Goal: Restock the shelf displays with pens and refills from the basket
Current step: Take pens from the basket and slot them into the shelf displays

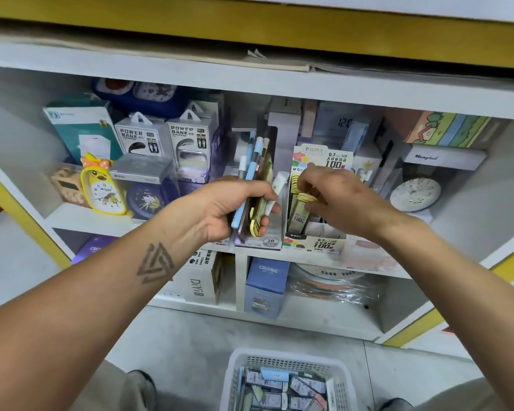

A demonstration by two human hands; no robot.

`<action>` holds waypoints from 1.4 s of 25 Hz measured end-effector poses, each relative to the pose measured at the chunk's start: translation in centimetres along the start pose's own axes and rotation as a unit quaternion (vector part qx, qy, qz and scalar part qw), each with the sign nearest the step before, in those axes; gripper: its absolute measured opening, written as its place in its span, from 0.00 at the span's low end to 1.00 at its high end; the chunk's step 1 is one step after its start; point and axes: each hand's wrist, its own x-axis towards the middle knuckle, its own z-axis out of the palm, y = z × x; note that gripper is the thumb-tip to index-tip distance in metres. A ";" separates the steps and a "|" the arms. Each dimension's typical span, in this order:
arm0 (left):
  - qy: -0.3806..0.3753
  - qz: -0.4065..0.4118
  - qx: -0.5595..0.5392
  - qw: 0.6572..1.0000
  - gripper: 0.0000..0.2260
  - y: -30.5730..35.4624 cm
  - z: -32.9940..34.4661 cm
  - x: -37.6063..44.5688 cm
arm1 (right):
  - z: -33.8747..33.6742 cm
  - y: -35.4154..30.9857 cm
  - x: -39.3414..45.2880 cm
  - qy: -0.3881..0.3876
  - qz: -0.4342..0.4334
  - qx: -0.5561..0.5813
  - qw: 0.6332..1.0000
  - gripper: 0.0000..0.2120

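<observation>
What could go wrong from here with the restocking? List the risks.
1. The left hand grips a mixed bundle of pens that fans out loosely; one might slip and fall.
2. The right hand works a yellow-capped refill tube into the crowded lead refill display box; pushing could tip its neighbours.
3. The basket sits on the floor between the feet, so a step might kick it.

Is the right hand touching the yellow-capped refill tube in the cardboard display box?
Touching: head view shows right hand fingers pinching the yellow-capped refill tube.
</observation>
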 end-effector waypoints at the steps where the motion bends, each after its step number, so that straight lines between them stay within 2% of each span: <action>1: -0.001 0.000 -0.003 1.000 0.06 0.0 0.0 0.0 | 0.4 0.0 0.2 0.027 0.007 0.011 1.000 0.09; 3: -0.005 0.000 -0.005 1.000 0.05 -0.1 -0.1 0.0 | 1.0 0.1 0.5 0.060 0.012 0.009 0.998 0.09; 7: -0.015 -0.001 -0.006 1.000 0.06 -0.4 -0.5 0.1 | 2.0 0.1 0.6 0.076 -0.004 -0.028 0.997 0.02; 9: -0.021 0.000 -0.012 1.000 0.07 -0.5 -0.5 0.3 | 1.8 0.1 0.6 0.116 0.005 -0.043 0.992 0.02; 10: -0.024 0.002 -0.013 1.000 0.07 -0.6 -0.4 0.4 | 1.6 0.0 0.6 0.140 0.030 0.008 0.990 0.03; 11: -0.026 0.005 -0.012 1.000 0.06 -0.6 -0.3 0.4 | 1.2 -0.4 0.6 0.148 0.076 0.124 0.978 0.04; 13: -0.029 0.012 -0.001 1.000 0.06 -0.8 0.1 0.6 | 0.5 -1.3 0.4 0.104 0.163 0.393 0.899 0.07; 14: -0.031 0.017 0.005 0.999 0.07 -0.9 0.4 0.7 | 0.4 -1.7 0.3 0.082 0.182 0.459 0.866 0.08; 17: -0.031 0.033 0.007 0.999 0.09 -1.1 0.9 0.9 | 0.0 -2.1 -0.2 0.079 0.206 0.503 0.836 0.06; 19: -0.004 0.045 0.012 0.999 0.07 -0.9 0.7 0.9 | -0.6 -1.6 -0.3 0.092 0.215 0.519 0.822 0.05; 21: 0.016 0.053 0.008 0.998 0.05 -0.5 0.0 0.8 | -1.1 -1.1 -0.6 0.098 0.212 0.512 0.827 0.06; 25: 0.023 0.068 -0.008 0.997 0.07 0.1 -1.6 0.4 | -0.9 -0.9 -0.6 0.100 0.194 0.482 0.849 0.06; 29: 0.036 0.053 -0.010 0.998 0.03 0.7 -3.4 -0.2 | -0.1 -1.5 0.2 0.104 0.142 0.373 0.911 0.04; 35: 0.041 0.037 -0.017 0.998 0.05 0.7 -5.8 -1.2 | 2.6 -2.2 2.3 0.133 0.081 0.233 0.960 0.05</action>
